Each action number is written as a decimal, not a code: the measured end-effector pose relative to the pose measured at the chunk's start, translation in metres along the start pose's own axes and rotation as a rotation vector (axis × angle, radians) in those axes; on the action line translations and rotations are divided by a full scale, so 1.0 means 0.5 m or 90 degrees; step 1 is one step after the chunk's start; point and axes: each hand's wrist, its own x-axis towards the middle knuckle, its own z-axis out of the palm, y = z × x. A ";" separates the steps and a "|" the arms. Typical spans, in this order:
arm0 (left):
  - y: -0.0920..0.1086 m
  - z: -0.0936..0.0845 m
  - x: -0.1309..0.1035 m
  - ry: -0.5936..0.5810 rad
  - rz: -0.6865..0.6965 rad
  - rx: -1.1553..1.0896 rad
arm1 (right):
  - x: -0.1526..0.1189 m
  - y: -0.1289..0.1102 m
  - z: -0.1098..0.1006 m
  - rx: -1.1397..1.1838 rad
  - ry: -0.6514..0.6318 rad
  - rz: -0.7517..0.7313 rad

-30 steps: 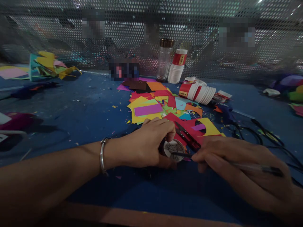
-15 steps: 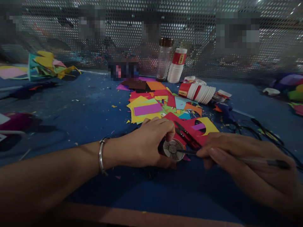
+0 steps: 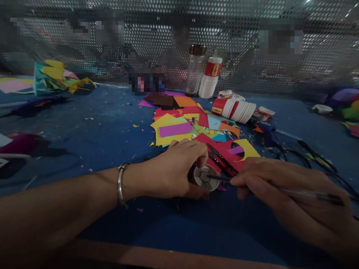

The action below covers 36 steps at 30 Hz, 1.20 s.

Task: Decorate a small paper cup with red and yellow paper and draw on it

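Observation:
My left hand (image 3: 179,168), with a silver bangle at the wrist, is closed around a small paper cup (image 3: 213,184), its white round base turned toward me. Dark lines are drawn across that base in a web-like pattern; the cup's side is mostly hidden by my fingers. A pen (image 3: 303,195) with a clear barrel is pinched in my right hand (image 3: 283,190), its tip on or very close to the base. Just beyond the cup, a dark, narrow tool (image 3: 221,158) lies on red paper (image 3: 203,139); I cannot make out its kind.
Coloured paper sheets and scraps (image 3: 175,130) cover the middle. Behind are a clear bottle (image 3: 195,73), a standing cup stack (image 3: 209,80) and a toppled one (image 3: 235,109). A glue gun (image 3: 267,134) with a black cable lies right, another glue gun (image 3: 39,104) left. Perforated metal (image 3: 151,45) closes the back.
The pen tip has shifted slightly left across the cup's base, with my right hand following. My left hand holds the cup in nearly the same place.

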 end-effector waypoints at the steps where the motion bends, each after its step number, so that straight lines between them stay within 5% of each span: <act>1: 0.000 0.000 0.000 0.000 0.001 -0.001 | 0.000 0.001 0.001 0.005 0.000 0.002; 36: 0.000 0.000 0.000 -0.003 0.008 0.005 | 0.000 0.004 0.001 -0.003 0.016 0.003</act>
